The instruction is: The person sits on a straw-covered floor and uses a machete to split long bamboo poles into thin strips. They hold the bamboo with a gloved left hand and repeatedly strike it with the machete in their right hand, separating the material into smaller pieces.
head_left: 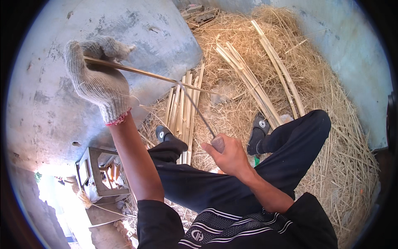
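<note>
My left hand (pixel 101 83), in a knitted off-white work glove with a red cuff edge, is raised at the upper left. Its fingers are curled round one end of a thin bamboo strip (pixel 145 74), which slants down to the right. In front of my lap, my bare right hand (pixel 234 157) grips the handle of a knife (pixel 199 110). The long narrow blade points up and left, and its far part meets the strip about midway along. Whether the edge has bitten into the strip is too fine to tell.
Split bamboo strips lie beside my left foot (pixel 163 133), with a longer bundle (pixel 248 81) near my right foot (pixel 260 126) and a pair (pixel 282 68) farther right. Straw-like shavings (pixel 340 166) cover the floor. Pale walls (pixel 157 25) enclose the spot; a wooden frame (pixel 94 172) stands lower left.
</note>
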`<move>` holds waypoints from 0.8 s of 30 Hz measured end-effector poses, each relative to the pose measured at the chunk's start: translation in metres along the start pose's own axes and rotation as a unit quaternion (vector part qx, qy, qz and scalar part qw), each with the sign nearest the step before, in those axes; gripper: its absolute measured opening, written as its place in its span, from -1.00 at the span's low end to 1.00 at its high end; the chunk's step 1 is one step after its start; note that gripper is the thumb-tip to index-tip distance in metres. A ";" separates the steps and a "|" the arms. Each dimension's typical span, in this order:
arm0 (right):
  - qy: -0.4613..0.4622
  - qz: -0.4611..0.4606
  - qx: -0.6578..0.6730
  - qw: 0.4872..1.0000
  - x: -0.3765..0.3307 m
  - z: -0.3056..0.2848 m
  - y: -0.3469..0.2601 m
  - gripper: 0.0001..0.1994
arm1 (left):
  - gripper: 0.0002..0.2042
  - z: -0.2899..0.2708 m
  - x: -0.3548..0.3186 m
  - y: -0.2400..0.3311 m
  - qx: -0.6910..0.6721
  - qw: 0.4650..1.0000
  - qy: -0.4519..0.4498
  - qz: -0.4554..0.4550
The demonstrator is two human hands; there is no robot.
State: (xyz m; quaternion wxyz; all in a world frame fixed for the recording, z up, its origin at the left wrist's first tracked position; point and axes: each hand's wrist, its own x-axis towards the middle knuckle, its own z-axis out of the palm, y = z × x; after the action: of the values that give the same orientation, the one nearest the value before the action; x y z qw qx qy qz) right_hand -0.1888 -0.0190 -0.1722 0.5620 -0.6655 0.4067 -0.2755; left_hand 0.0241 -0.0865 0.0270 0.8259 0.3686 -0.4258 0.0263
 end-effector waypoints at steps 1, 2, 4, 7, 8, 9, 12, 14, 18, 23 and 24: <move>-0.007 -0.011 0.030 0.999 0.000 -0.003 -0.011 -0.58 | -0.57 0.000 0.000 0.000 -0.017 1.000 -0.018 -0.002; -0.010 -0.019 0.033 0.999 0.001 -0.006 -0.020 -0.56 | -0.57 0.000 0.000 0.000 -0.034 0.999 -0.036 -0.003; -0.012 -0.018 0.019 1.000 0.005 -0.001 -0.011 -0.58 | -0.56 -0.005 -0.002 0.005 -0.075 0.990 -0.113 -0.039; -0.028 0.004 -0.036 0.999 0.019 0.003 0.021 -0.64 | -0.54 -0.011 -0.011 0.019 -0.108 0.968 -0.208 -0.093; -0.035 0.018 -0.061 0.997 0.021 0.001 0.033 -0.66 | -0.53 -0.007 -0.017 0.017 -0.097 0.975 -0.185 -0.082; -0.022 0.035 -0.058 0.997 0.020 -0.001 0.040 -0.65 | -0.52 -0.005 -0.022 0.016 -0.085 0.980 -0.163 -0.071; -0.011 0.072 -0.046 0.996 0.019 -0.006 0.038 -0.64 | -0.52 -0.008 -0.024 0.016 -0.039 0.981 -0.189 -0.014; -0.006 0.031 -0.022 0.999 0.010 -0.009 0.020 -0.64 | -0.51 -0.015 -0.023 0.015 -0.096 0.969 -0.221 -0.051; -0.001 0.001 0.017 1.000 0.004 0.000 0.011 -0.71 | -0.51 -0.014 -0.019 0.016 -0.161 0.947 -0.260 -0.097; 0.006 0.056 -0.108 0.993 0.030 0.006 0.087 -0.83 | -0.51 -0.005 -0.020 0.014 -0.127 0.965 -0.215 -0.078; 0.003 0.103 -0.113 0.988 0.031 0.002 0.096 -0.84 | -0.50 -0.002 -0.020 0.013 -0.131 0.967 -0.207 -0.077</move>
State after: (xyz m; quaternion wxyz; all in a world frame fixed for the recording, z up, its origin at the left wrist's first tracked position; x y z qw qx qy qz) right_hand -0.1928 -0.0481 -0.2687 0.5070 -0.6788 0.5031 -0.1706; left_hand 0.0082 -0.0699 0.0191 0.7602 0.2866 -0.5578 -0.1699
